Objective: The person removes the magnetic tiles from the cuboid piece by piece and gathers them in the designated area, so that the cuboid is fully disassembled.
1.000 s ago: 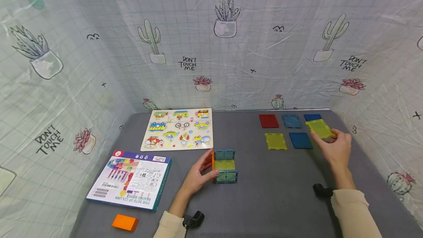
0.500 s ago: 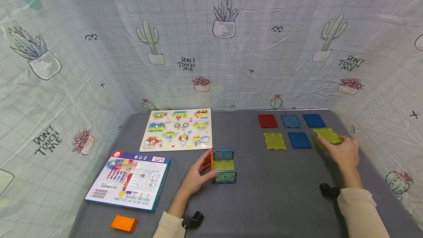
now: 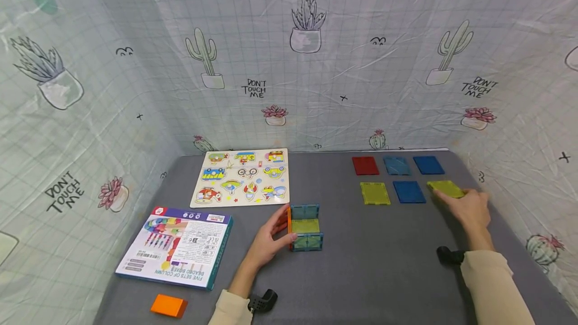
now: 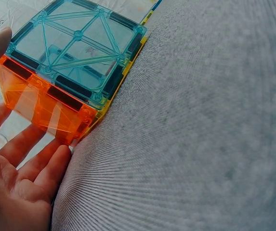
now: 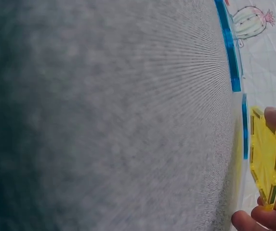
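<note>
My left hand [image 3: 267,246] steadies a small box of see-through magnetic tiles [image 3: 307,240], its thumb at the near corner and its fingers along the orange side tile [image 4: 36,98]. Teal tiles stand at the box's front and back, over a yellow base. At the far right, my right hand [image 3: 467,210] pinches a yellow magnetic tile [image 5: 267,156] between thumb and fingers. That tile is slightly tilted, just above the table beside a flat blue tile [image 3: 409,192]. Another yellow tile [image 3: 375,193] lies flat to the left of the blue one.
Behind these lie a red tile [image 3: 365,165], a light blue tile [image 3: 397,165] and a dark blue tile [image 3: 428,165]. On the left are a vehicle puzzle board [image 3: 241,177], a flat toy carton [image 3: 176,247] and an orange block [image 3: 169,305]. A printed curtain [image 3: 316,89] encloses the table.
The right hand has carried its yellow tile right and down, away from the dark blue tile it partly covered, toward the table. The left hand and the tile box have stayed put.
</note>
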Available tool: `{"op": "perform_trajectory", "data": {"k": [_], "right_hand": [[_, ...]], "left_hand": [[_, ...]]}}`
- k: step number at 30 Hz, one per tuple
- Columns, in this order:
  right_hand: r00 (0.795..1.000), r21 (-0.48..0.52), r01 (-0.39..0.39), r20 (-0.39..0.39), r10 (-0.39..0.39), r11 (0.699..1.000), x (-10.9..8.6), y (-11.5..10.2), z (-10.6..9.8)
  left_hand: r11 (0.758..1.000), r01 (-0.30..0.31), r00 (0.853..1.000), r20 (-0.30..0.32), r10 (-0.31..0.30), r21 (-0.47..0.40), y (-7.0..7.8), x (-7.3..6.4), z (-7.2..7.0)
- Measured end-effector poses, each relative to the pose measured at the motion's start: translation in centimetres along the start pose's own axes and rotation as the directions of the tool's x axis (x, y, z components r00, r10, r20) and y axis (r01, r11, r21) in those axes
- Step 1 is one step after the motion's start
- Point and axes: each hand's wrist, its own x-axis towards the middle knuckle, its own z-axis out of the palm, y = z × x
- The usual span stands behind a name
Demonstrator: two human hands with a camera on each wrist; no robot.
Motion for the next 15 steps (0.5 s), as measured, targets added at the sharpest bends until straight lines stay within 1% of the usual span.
{"op": "perform_trajectory", "data": {"k": [4,8,11,15], "right_hand": [[1.0,-0.027,0.011,0.021,-0.011,1.0,0.24,0.03,0.0],[0.999,-0.046,0.019,0.051,-0.016,0.999,0.58,-0.1,0.02],[0.997,-0.059,0.01,0.071,-0.006,0.998,0.81,-0.23,0.04],[0.996,-0.066,0.001,0.091,0.005,0.998,1.02,-0.32,0.07]], "left_hand": [[1.0,0.013,1.0,0.001,-0.013,-0.004,0.03,-0.01,0.01],[1.0,-0.006,1.0,0.001,0.006,-0.008,0.04,0.01,0.01],[1.0,-0.024,1.0,0.003,0.024,-0.008,-0.02,0.02,0.0],[1.0,-0.024,1.0,0.004,0.024,-0.014,-0.11,0.02,-0.02]]}}
